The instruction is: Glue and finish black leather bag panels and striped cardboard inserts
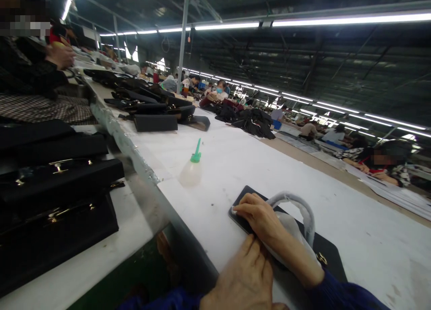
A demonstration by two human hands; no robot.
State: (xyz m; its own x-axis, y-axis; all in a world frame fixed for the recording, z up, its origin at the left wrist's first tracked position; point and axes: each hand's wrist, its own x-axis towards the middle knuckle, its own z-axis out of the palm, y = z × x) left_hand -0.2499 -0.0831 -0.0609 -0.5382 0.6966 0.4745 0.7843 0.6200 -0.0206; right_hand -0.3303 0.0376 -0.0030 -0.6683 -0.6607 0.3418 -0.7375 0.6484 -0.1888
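Note:
A black handbag [325,246] lies flat on the white table, its curved handle [310,216] wrapped in pale film and a gold clasp [321,257] near its right end. My right hand [261,216] reaches across the bag, its fingertips pinched on a small white piece, perhaps cloth or foam, at the far left corner. Below it, my left hand [245,274] lies with stretched fingers against the bag's near edge. Part of the bag is hidden under my hands and forearm. A squeeze bottle with a green nozzle [195,155] stands on the table beyond.
Several black bags with gold fittings [60,180] lie on the left table, across a gap. More black bags [155,121] and a heap of dark pieces [254,121] lie further along. A co-worker's hand [60,55] shows at the upper left; another person [380,164] works at the right.

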